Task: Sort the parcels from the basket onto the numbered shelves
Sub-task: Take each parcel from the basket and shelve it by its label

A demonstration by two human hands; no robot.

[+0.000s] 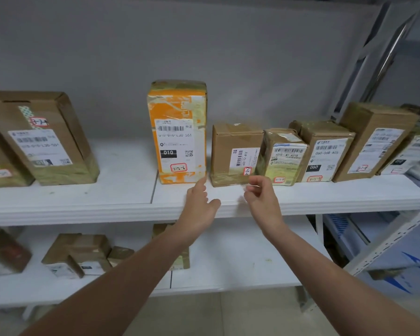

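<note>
Two bare hands at the upper shelf, centre of frame, before a row of upright parcels.

The left hand has straight fingers, one tip touching the lower right corner of the taped orange parcel, which is printed "010". The right hand is loosely curled, holding nothing, just before the brown box, which stands beside the orange parcel. The box's label reads "602-12 812" and its red-edged sticker "3-2-7". The orange parcel's own sticker is illegible. The parcels at the far left and far right are cut off by the frame.
</note>
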